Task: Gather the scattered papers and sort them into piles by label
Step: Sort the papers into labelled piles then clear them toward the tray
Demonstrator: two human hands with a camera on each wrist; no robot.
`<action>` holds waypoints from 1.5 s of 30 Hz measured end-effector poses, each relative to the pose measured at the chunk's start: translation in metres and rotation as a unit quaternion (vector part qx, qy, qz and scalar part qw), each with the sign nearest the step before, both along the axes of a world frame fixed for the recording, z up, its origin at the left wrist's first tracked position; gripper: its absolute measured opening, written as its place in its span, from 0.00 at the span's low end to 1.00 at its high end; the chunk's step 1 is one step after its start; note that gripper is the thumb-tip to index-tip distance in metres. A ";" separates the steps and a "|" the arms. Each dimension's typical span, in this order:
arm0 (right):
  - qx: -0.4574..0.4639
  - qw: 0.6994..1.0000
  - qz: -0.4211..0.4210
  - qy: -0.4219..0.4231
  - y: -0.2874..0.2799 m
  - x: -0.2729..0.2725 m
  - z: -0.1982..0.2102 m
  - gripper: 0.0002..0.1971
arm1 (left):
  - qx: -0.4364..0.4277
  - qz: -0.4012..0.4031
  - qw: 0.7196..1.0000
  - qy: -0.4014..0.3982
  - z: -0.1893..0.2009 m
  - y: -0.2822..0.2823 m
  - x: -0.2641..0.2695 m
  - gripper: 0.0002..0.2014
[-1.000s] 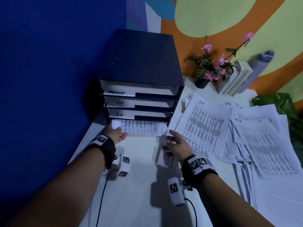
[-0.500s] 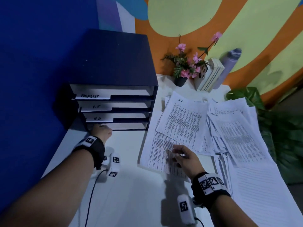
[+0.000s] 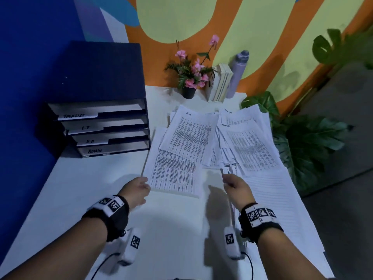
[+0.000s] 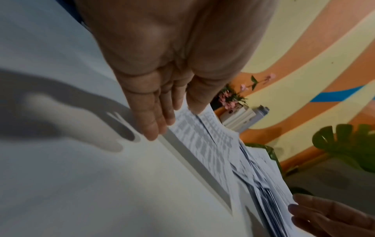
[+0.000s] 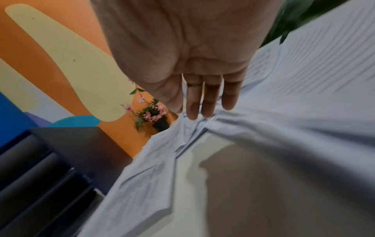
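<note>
A dark blue sorter point(image 3: 101, 128) stands at the left with slots labelled TASKLIST, I.T, H.R and ADMIN. Printed sheets lie scattered across the white table point(image 3: 171, 229); one marked H.R point(image 3: 189, 134) lies on top of them. My left hand point(image 3: 146, 183) pinches the near-left corner of the nearest printed sheet point(image 3: 173, 172); in the left wrist view the thumb lies over this sheet point(image 4: 192, 128) and the fingers point(image 4: 154, 121) under it. My right hand point(image 3: 226, 179) pinches the edge of a sheet at the near end of the right pile point(image 3: 248, 146); the right wrist view shows paper point(image 5: 202, 128) between thumb and fingers.
A potted pink flower point(image 3: 188, 91), leaning books point(image 3: 221, 83) and a grey bottle point(image 3: 239, 73) stand at the table's back. Lined sheets point(image 3: 272, 199) cover the right side up to the edge. A leafy plant point(image 3: 302, 142) stands beyond that edge.
My left hand left the sorter's bottom slot, where a sheet went in, and came to the nearest sheet's corner. My right hand moved right from that sheet to the right pile.
</note>
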State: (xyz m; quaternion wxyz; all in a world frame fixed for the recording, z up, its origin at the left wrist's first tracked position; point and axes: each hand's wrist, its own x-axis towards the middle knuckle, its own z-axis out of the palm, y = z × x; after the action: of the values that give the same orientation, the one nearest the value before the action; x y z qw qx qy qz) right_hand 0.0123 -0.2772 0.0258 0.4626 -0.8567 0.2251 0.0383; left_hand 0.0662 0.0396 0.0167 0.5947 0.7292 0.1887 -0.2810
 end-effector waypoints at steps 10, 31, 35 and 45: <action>-0.255 0.944 -0.117 0.175 -0.156 -0.068 -0.013 0.30 | 0.015 -0.120 0.991 0.066 -0.003 -0.123 -0.061 0.10; -0.041 0.977 -0.061 0.199 -0.195 -0.088 -0.034 0.15 | 0.089 -0.179 0.978 0.058 -0.005 -0.244 -0.092 0.20; 0.165 0.969 -0.007 0.186 -0.193 -0.100 -0.028 0.13 | 0.119 -0.172 0.976 0.066 -0.009 -0.227 -0.096 0.24; 0.413 0.903 0.076 0.086 -0.153 -0.094 -0.008 0.33 | 0.089 -0.042 0.994 0.045 -0.018 -0.179 -0.100 0.47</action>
State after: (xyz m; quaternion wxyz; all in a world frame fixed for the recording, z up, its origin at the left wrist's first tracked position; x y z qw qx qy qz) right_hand -0.0819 -0.4300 0.0176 0.7497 -0.5964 0.1625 0.2364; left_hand -0.0342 -0.1390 -0.0013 0.5060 0.7733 0.2082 -0.3203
